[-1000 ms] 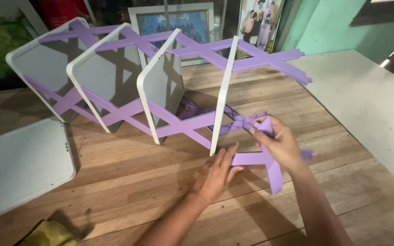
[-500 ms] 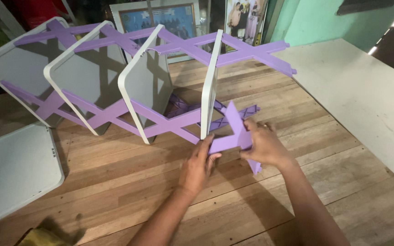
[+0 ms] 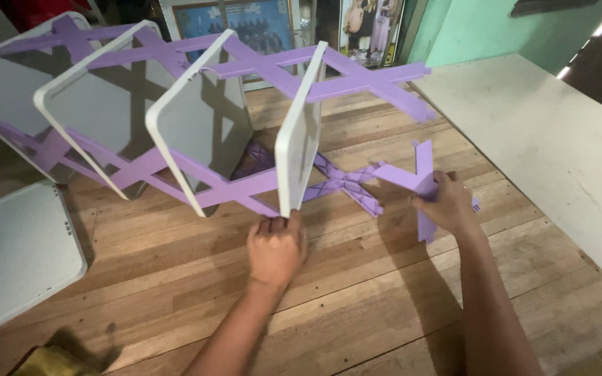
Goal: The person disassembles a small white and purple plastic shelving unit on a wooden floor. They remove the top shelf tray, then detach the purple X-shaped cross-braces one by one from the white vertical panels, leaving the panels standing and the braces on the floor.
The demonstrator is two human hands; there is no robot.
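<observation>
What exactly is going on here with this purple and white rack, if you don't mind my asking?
A person is working on a folding rack of white panels joined by purple crossed slats, which lies on its side on a wooden floor. The left hand grips the bottom edge of the nearest panel. The right hand holds a purple cross piece at the rack's open end. A loose panel lies flat to the left.

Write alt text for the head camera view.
A person's left hand grips the bottom edge of the nearest white panel of a purple lattice rack lying on a wooden floor, while the right hand holds a purple cross piece.
</observation>
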